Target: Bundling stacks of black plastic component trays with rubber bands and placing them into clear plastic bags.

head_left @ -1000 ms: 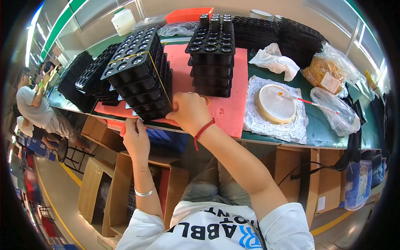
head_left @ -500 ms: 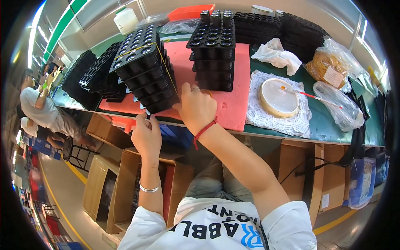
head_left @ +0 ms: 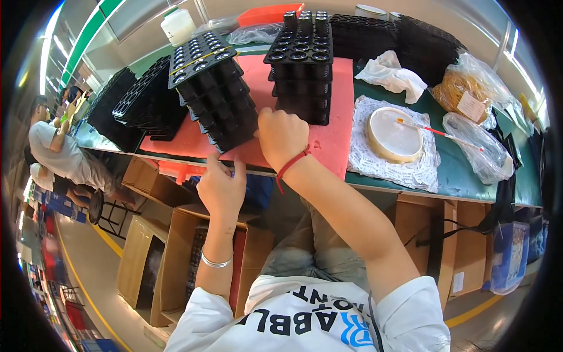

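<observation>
A leaning stack of black plastic trays [head_left: 220, 105] with round silver-topped pieces in its top tray stands at the edge of a pink foam sheet [head_left: 337, 129]. Across its top runs a yellow rubber band [head_left: 199, 63]. My left hand [head_left: 221, 190] is just below the stack's near bottom corner, thumb and forefinger apart, other fingers curled. By the lower right side of the stack, my right hand [head_left: 282, 138] is closed with its knuckles up; whatever its fingers hold is hidden. A second tray stack [head_left: 300, 88], with several upright black cylinders [head_left: 305, 24] on top, stands behind my right hand.
More nested black trays [head_left: 149, 97] lean at the left; others [head_left: 422, 50] are piled at the back right. At right are a white round dish [head_left: 394, 135] with a red-handled brush [head_left: 437, 134], a crumpled cloth [head_left: 392, 76] and bagged rubber bands [head_left: 463, 94]. Cardboard boxes [head_left: 182, 258] stand below.
The leaning stack has turned and shifted rightward. The band stretched down its side towards my right hand no longer shows there. My left hand has moved right, its thumb and forefinger spreading from a pinch.
</observation>
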A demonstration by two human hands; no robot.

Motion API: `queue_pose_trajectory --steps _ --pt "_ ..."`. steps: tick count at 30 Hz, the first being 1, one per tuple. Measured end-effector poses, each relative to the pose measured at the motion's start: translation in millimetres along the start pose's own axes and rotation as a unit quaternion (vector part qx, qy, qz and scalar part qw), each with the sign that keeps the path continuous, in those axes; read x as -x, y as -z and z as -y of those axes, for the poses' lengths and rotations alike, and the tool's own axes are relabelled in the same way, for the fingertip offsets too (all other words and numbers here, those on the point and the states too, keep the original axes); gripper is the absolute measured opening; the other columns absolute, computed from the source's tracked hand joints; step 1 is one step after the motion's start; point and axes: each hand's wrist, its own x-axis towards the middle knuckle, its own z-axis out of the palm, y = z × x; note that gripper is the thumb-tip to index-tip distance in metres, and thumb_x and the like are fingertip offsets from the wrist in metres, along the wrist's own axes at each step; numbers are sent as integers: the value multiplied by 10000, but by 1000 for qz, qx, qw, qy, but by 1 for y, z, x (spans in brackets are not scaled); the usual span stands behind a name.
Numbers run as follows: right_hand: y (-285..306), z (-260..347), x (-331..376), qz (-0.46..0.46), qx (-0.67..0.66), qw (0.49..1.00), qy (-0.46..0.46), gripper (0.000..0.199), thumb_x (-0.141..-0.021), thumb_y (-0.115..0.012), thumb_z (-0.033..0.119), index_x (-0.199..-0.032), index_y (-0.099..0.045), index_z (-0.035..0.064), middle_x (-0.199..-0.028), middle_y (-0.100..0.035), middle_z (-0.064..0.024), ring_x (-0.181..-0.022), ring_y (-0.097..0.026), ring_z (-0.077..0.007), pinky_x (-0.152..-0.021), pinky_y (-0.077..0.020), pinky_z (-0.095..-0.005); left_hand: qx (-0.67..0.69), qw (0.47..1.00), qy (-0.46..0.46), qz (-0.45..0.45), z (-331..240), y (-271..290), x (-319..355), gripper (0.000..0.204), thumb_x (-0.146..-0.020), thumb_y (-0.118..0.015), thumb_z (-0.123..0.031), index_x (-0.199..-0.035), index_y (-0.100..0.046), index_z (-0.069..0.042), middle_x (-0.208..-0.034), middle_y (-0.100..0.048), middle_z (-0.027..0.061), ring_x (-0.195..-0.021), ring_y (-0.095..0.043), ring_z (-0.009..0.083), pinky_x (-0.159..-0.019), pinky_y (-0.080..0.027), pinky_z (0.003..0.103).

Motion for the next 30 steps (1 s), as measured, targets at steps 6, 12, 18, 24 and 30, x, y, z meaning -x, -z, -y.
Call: queue_pose_trajectory --steps 6,12,18,24,30 --pt "-8 8 1 -92 70 993 25 67 -721 -583 101 -658 -564 91 -555 -614 -52 -545 -644 -168 -463 -498 -283 -15 1000 13 15 -6 -1 -2 379 -750 -652 -268 -988 -568 14 -528 -540 65 -519 -576 256 -525 -452 343" --pt "-14 4 -3 -113 82 989 43 58 -719 -584 103 -671 -565 78 -553 -613 -43 -526 -638 -161 -438 -484 -278 -12 998 25 54 -18 -5 -2 415 -751 -643 -282 -1023 -554 19 -558 -561 74 -567 -592 280 -552 -460 370" --pt "-8 7 6 -87 59 993 61 58 -715 -574 100 -692 -524 81 -576 -611 -80 -536 -641 -223 -451 -496 -307 30 996 15 84 -25 -6 1 461 -758 -625 -287 -1074 -532 36 -590 -588 98 -602 -609 306 -573 -473 382" --pt "5 0 25 -26 1 998 60 180 -694 -648 192 -740 -532 62 -685 -604 -100 -582 -626 -262 -472 -489 -348 105 987 -30 120 -5 5 -10 367 -796 -556 -204 -1054 -581 56 -604 -573 165 -551 -584 283 -550 -453 353" --pt "6 6 31 -39 1 998 56 342 -681 -703 356 -747 -538 63 -707 -588 -80 -556 -614 -240 -444 -472 -340 56 994 24 92 59 15 -82 253 -848 -473 -152 -974 -613 16 -803 -641 161 -752 -605 186 -700 -459 297"
